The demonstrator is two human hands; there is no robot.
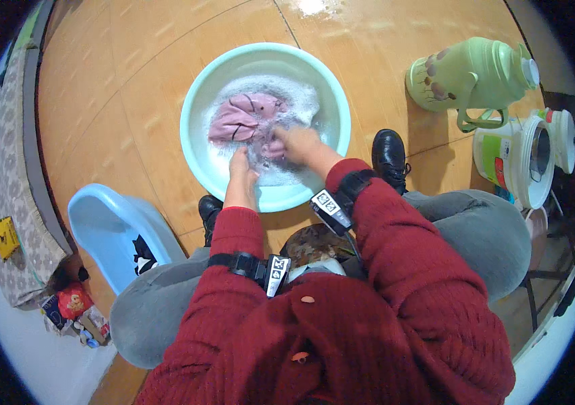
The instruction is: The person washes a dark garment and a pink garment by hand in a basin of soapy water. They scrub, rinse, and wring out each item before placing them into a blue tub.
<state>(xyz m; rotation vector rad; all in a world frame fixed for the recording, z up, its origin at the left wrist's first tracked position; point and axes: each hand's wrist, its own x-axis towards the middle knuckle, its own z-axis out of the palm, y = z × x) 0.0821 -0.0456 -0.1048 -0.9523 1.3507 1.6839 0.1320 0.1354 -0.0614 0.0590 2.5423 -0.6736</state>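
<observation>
A round pale-green basin (265,203) stands on the floor in front of me, holding sudsy water. In the water lies a wet pink garment (239,119) with dark line marks, bunched towards the basin's middle. My left hand (242,164) is at the near side of the basin, close to the garment's lower edge; its fingers are partly under the suds, so its grip cannot be made out. My right hand (297,144) bends over a bunched pink part of the cloth right of it, blurred, with the fingertips partly hidden in cloth and foam.
A light-blue plastic tub (100,217) with dark cloth inside stands at the left. A green thermos flask (469,76) stands at the right, beside white plastic buckets (500,152). My black shoes (389,157) flank the basin. A patterned cloth cover (9,167) hangs at far left.
</observation>
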